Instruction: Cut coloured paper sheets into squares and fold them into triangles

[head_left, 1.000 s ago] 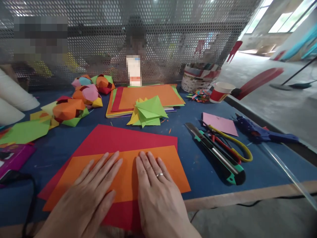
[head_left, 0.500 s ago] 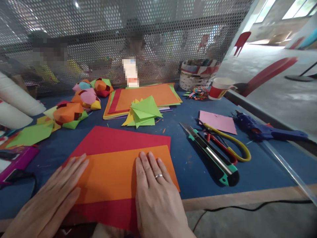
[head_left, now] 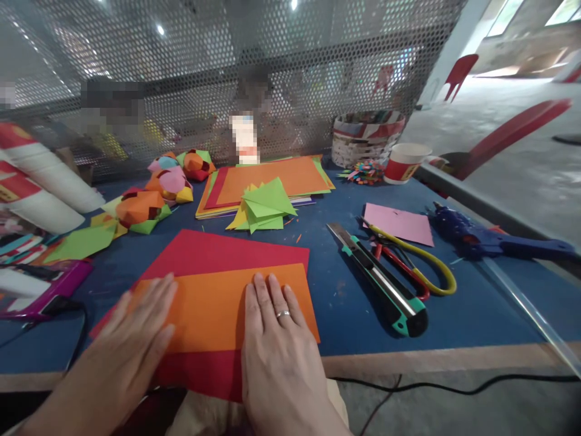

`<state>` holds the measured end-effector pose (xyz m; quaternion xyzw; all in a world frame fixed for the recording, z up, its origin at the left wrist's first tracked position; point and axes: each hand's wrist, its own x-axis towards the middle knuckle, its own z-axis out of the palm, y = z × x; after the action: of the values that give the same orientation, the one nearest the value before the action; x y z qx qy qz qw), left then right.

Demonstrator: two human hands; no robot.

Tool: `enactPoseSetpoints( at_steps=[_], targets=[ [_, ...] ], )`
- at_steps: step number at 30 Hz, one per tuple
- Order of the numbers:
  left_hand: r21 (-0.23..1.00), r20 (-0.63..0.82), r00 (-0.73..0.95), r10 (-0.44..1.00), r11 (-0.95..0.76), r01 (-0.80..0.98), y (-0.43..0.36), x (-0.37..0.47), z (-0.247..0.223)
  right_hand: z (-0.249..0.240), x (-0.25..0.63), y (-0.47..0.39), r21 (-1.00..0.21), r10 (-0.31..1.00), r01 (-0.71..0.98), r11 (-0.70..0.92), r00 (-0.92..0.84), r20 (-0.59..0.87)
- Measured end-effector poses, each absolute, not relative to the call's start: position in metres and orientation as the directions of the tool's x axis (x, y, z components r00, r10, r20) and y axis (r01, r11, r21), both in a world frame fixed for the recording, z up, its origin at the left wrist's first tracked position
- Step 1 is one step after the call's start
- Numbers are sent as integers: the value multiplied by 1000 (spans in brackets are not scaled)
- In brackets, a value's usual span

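Note:
An orange sheet [head_left: 209,309] lies across a larger red sheet [head_left: 204,251] at the front edge of the blue table. Flat on the left part of the orange sheet rests my left hand [head_left: 129,342], its fingers stretched out and the thumb apart. My right hand [head_left: 279,345], with a ring on one finger, is spread flat on the orange sheet's right part. Neither hand grips anything. Part of the red sheet shows behind the orange one and part in front of it.
Right of the sheets lie a green-black cutter [head_left: 381,281], yellow-red scissors [head_left: 426,260], a pink paper [head_left: 399,224] and a blue glue gun [head_left: 481,236]. Behind are stacked coloured papers [head_left: 272,181], folded paper shapes [head_left: 138,209], a cup [head_left: 403,163] and a basket [head_left: 363,139].
My left hand has slid a little to the right over the orange sheet. My right hand stays flat on it. The camera view has shifted slightly to the left.

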<state>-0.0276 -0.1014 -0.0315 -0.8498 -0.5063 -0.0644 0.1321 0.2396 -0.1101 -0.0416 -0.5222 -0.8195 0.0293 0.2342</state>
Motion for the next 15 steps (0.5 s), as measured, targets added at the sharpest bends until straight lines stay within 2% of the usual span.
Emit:
enactPoseSetpoints(
  at_steps=[4,8,10,15],
  targets=[
    [-262,313,650,692,-595,760,-92,44,-30,-41,241,-110,-290,878,846,447,-352,325],
    [-254,313,747,586,-706,661,-86,79,-30,-40,243,-112,-282,885,856,433,-344,315],
    [-245,301,758,578,-722,647,-86,81,-28,-41,243,-112,-271,883,861,430,-339,323],
    [-162,281,698,659,-684,711,-86,65,-24,-44,244,-113,-190,864,879,437,-352,359]
  ],
)
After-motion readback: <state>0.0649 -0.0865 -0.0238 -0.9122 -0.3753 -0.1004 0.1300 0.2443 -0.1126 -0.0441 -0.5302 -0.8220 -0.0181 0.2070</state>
